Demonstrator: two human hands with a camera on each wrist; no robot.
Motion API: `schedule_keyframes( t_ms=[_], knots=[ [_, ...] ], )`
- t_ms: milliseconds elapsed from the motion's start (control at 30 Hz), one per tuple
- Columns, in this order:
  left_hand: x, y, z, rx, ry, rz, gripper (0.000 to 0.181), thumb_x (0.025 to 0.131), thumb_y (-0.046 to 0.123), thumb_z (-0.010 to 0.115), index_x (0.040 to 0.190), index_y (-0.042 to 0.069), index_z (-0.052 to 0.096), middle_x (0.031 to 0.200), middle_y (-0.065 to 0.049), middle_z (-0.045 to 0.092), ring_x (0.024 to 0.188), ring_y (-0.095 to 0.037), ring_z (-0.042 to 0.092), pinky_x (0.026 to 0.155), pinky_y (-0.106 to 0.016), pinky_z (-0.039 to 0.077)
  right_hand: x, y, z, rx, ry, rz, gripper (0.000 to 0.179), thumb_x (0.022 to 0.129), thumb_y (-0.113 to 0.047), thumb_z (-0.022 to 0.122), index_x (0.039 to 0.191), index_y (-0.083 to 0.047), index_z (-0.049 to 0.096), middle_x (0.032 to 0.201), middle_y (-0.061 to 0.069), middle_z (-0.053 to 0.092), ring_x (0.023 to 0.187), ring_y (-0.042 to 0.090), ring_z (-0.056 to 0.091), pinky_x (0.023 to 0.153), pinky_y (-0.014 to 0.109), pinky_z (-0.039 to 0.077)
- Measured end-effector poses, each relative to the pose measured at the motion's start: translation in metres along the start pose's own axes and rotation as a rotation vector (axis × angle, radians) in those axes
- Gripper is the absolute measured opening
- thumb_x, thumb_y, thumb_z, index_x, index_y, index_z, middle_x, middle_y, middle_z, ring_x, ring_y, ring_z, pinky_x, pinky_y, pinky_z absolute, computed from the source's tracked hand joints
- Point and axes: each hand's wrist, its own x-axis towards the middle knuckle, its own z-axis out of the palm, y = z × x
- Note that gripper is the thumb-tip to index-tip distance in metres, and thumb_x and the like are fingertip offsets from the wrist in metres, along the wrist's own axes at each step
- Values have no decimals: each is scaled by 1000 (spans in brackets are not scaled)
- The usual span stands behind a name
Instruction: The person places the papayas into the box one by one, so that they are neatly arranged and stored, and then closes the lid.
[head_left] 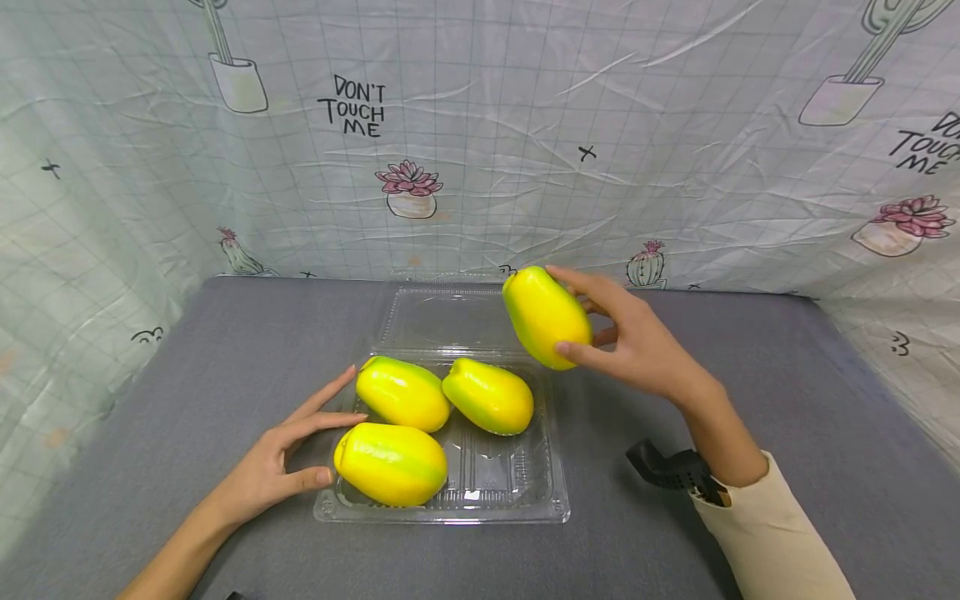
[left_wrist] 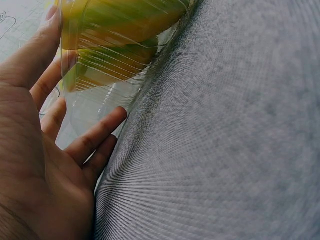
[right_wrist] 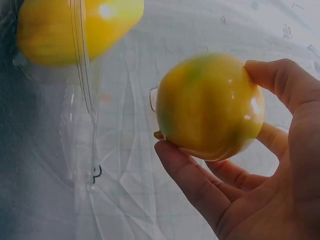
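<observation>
My right hand (head_left: 630, 337) grips a yellow-green papaya (head_left: 547, 318) between thumb and fingers, raised over the back right corner of a clear plastic clamshell box (head_left: 517, 511). In the right wrist view, the thumb and fingertips press on opposite sides of this papaya (right_wrist: 210, 107). Three more papayas lie in the box: one at the back left (head_left: 402, 393), one at the back right (head_left: 489, 397) and one at the front left (head_left: 390, 464). My left hand (head_left: 273, 458) is at the box's left side, fingers spread and fairly straight. Its fingertips are right at the clear wall (left_wrist: 95, 95).
The box's hinged lid (head_left: 442, 319) lies folded back behind it on the grey tabletop (head_left: 247, 358). A printed curtain (head_left: 525, 167) hangs behind and at both sides. A black wrist device (head_left: 671, 467) is strapped on the right forearm.
</observation>
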Motion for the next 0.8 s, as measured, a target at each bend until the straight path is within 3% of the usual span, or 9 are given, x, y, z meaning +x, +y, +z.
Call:
schedule_keyframes(
  t_ms=[800],
  knots=[
    [0, -1, -1, -1, -1, 0, 58, 78, 2, 72, 133, 0, 53, 157, -19, 15, 144, -34, 11, 107, -21, 17, 2, -16, 20, -1, -136, -146, 72, 83, -23, 73, 146, -26, 39, 129, -5, 51, 108, 16, 53, 72, 30, 55]
  ],
)
